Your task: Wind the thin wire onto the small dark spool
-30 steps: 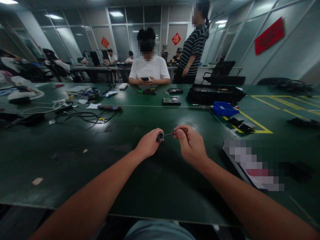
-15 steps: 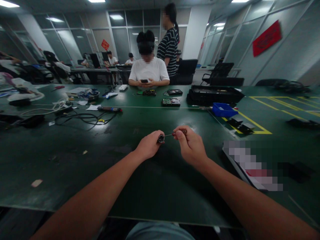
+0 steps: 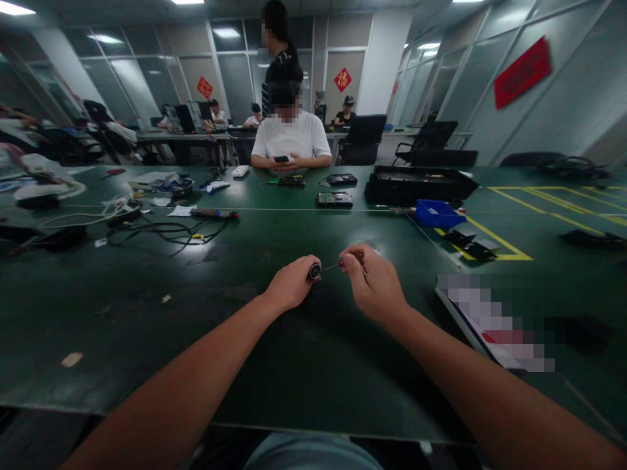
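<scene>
Over the middle of the green table, my left hand is closed round a small dark cylindrical part. Its round end, with a pale metallic rim, faces me; the rest is hidden in my fingers. My right hand grips a thin-shafted screwdriver by its brownish handle. The shaft points left, and its tip is at or very near the round end of the part. Whether the tip sits inside it I cannot tell.
Ahead lie circuit boards, a hard drive, a long black housing and a blue bin. Cables and an electric screwdriver are at left. A blurred-out white item lies right. Across the table sits a person holding a phone.
The person in the striped top has moved left, behind the seated person. My hands keep nearly the same place; the screwdriver's shaft slants slightly more.
</scene>
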A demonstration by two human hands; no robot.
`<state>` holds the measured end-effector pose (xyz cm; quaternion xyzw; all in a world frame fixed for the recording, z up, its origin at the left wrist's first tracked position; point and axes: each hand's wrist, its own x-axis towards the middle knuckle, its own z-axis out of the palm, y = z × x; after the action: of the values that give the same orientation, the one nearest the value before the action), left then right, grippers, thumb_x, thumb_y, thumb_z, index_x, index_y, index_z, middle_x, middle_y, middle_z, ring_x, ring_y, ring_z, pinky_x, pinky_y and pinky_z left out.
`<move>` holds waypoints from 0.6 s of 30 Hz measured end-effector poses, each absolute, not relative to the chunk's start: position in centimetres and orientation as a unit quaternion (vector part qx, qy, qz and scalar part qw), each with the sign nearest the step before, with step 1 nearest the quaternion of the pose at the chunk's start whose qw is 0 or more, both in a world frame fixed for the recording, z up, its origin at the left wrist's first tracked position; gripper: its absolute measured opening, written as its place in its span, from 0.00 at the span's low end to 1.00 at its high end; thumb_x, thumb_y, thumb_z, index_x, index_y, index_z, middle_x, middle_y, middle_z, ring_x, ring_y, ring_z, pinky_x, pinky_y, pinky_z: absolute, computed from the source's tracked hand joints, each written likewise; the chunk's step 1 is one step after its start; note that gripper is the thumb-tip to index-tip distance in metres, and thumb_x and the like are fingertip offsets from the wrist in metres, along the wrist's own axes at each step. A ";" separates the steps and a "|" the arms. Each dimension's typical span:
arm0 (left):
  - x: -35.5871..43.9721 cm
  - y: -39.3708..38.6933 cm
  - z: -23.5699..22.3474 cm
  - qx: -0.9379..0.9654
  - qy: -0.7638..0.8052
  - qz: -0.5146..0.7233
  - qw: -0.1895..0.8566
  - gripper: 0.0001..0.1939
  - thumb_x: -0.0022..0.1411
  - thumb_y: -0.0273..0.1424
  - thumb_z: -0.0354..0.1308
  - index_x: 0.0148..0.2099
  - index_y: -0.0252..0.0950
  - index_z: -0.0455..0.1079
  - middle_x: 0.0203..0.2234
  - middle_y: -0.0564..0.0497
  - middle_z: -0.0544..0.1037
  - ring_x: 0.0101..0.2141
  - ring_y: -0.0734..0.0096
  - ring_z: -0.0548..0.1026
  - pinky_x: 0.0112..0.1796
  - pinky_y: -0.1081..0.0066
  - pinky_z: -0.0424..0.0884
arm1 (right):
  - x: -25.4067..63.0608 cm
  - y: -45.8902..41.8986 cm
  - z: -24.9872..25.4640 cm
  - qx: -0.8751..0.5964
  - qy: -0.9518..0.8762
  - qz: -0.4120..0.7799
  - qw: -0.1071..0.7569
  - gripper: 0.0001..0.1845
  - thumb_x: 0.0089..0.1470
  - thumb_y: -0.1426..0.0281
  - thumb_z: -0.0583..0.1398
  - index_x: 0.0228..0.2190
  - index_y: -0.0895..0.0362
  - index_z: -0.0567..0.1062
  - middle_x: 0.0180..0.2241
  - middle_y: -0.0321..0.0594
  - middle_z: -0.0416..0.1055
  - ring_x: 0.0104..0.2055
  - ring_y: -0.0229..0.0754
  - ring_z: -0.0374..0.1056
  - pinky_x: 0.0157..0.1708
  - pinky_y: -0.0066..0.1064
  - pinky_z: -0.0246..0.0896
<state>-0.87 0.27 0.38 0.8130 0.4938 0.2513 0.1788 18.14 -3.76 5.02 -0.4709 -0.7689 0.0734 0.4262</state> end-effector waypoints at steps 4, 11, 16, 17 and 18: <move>-0.9 0.3 0.5 0.814 0.499 0.240 0.179 0.06 0.64 0.29 0.54 0.43 0.42 0.67 0.40 0.52 0.76 0.38 0.66 0.74 0.37 0.68 0.64 | 18.2 -3.6 5.1 -0.489 -0.769 0.068 0.406 0.14 0.66 0.64 0.49 0.39 0.58 0.71 0.33 0.43 0.77 0.36 0.44 0.74 0.36 0.34 0.61; -1.1 0.1 0.8 0.803 0.513 0.244 0.178 0.05 0.65 0.30 0.54 0.43 0.42 0.67 0.40 0.51 0.76 0.37 0.66 0.74 0.35 0.68 0.64 | 18.1 -3.6 5.4 -0.524 -0.761 0.058 0.378 0.15 0.66 0.63 0.50 0.38 0.58 0.72 0.31 0.42 0.76 0.33 0.43 0.72 0.33 0.33 0.58; -1.1 0.2 0.6 0.786 0.517 0.288 0.178 0.06 0.64 0.30 0.57 0.44 0.41 0.66 0.39 0.51 0.76 0.38 0.66 0.74 0.36 0.68 0.64 | 18.2 -3.5 5.4 -0.527 -0.760 0.030 0.380 0.14 0.65 0.61 0.52 0.36 0.57 0.72 0.29 0.40 0.74 0.30 0.41 0.68 0.31 0.33 0.56; -1.1 0.2 0.6 0.779 0.518 0.303 0.182 0.06 0.64 0.30 0.57 0.44 0.41 0.66 0.39 0.51 0.76 0.38 0.66 0.73 0.37 0.68 0.64 | 18.2 -3.4 5.4 -0.522 -0.761 0.022 0.384 0.14 0.64 0.61 0.52 0.35 0.57 0.72 0.30 0.41 0.73 0.31 0.42 0.68 0.32 0.33 0.56; -1.1 0.3 0.6 0.772 0.519 0.318 0.185 0.07 0.63 0.30 0.57 0.45 0.41 0.66 0.39 0.51 0.76 0.38 0.67 0.73 0.38 0.68 0.65 | 18.2 -3.4 5.4 -0.516 -0.764 0.015 0.387 0.14 0.64 0.61 0.52 0.34 0.57 0.71 0.30 0.41 0.72 0.32 0.42 0.68 0.33 0.33 0.57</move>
<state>-1.08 0.26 0.60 0.7717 0.5190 0.3176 0.1853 18.23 -3.39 5.44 -0.5160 -0.7639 0.0152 0.3873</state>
